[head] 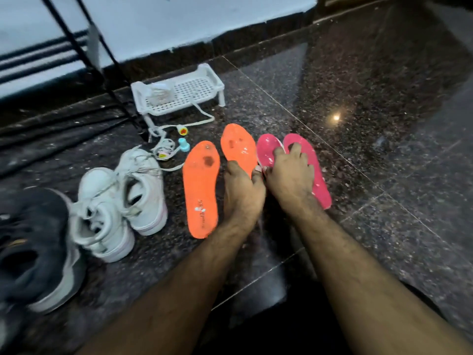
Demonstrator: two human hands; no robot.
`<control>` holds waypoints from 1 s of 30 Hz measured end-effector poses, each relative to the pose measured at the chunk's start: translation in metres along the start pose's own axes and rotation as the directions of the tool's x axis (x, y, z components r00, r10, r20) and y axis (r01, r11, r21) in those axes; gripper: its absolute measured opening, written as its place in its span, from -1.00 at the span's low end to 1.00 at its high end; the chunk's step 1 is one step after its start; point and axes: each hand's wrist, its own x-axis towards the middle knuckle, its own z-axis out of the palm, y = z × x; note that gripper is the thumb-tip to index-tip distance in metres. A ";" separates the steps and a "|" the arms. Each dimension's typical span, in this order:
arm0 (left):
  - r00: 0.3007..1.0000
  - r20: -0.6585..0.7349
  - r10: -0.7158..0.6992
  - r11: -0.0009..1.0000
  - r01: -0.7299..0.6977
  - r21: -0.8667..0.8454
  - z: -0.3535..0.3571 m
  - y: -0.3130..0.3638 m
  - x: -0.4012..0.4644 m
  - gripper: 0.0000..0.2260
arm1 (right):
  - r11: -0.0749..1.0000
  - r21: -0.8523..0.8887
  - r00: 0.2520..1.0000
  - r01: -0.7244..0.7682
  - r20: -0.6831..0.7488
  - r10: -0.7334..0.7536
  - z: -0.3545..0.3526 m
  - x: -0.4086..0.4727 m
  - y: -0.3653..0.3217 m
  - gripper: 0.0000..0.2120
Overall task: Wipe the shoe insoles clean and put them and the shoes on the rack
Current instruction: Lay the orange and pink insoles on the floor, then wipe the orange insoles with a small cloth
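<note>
My L hand (pixel 243 190) pinches the edge of one pink insole (pixel 267 152); R hand (pixel 290 175) rests fingers spread on both pink insoles, on floor (pixel 358 124) beside 2 orange insoles (pixel 202 185).

There is one view only, from a wide-angle camera worn on the person's head. It looks forward and steeply down at the dark speckled floor (pixel 358 124), from close above it, so both forearms run up from the bottom edge to the hands near the middle of the frame. The far wall (pixel 179 21) crosses the top edge, its line bowed by the lens. The left edge cuts off a dark shoe (pixel 33 252). With no second view, nothing is shared.
</note>
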 end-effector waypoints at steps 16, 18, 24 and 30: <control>0.982 -0.129 -0.140 0.988 0.147 0.046 -0.237 -0.119 -0.023 -0.68 | 0.897 0.107 0.895 0.430 0.078 -0.438 0.010 -0.108 -0.164 -0.62; 0.957 -0.188 -0.221 0.975 0.219 -0.033 -0.250 -0.127 -0.026 -0.77 | 0.891 0.153 0.890 0.428 0.096 -0.445 0.015 -0.112 -0.180 -0.63; 0.944 -0.166 -0.284 0.955 0.294 0.038 -0.239 -0.117 -0.022 -0.77 | 0.783 0.223 0.771 0.581 0.158 -0.617 0.033 -0.124 -0.197 -0.56; 0.980 -0.044 -0.195 0.834 0.189 0.518 -0.236 -0.118 -0.008 -0.70 | 0.793 0.275 0.794 0.544 0.136 -0.592 0.052 -0.122 -0.186 -0.70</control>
